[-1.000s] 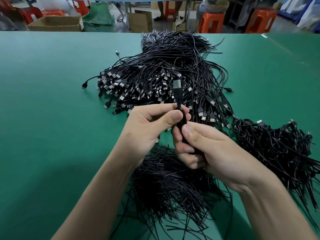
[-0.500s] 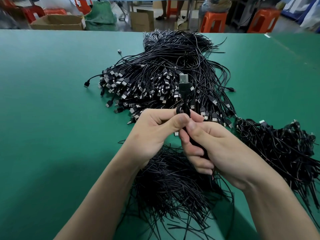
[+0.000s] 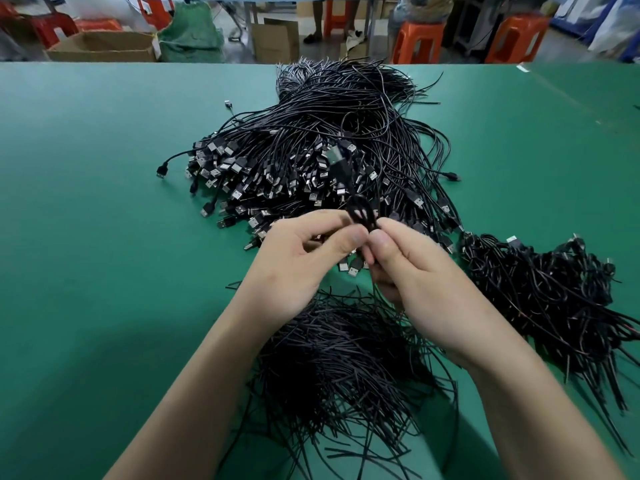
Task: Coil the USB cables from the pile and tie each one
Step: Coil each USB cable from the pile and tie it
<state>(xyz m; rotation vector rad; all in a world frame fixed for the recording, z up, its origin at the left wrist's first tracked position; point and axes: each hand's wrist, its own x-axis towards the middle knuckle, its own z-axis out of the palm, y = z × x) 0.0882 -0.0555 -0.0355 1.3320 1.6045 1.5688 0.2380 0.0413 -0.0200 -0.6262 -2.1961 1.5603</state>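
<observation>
Green matting covers the worktable (image 3: 86, 202), and past its far edge stand orange stools (image 3: 417, 41) and an open cardboard box (image 3: 100, 46) on the floor. At the far centre of the table lies a big pile of loose black USB cables (image 3: 311, 133), their plugs fanned toward the left. Above its near edge both hands meet. The left hand (image 3: 294, 265) and the right hand (image 3: 426, 282) each pinch a small coiled cable (image 3: 362, 214) between thumb and forefinger, thumbs nearly touching. A blurred USB plug (image 3: 336, 155) on that cable sticks up toward the far side. Beneath the forearms, at the near centre, lies a heap of thin black tie strips (image 3: 339, 358). To the right sits a mound of bundled cables (image 3: 540, 292).
</observation>
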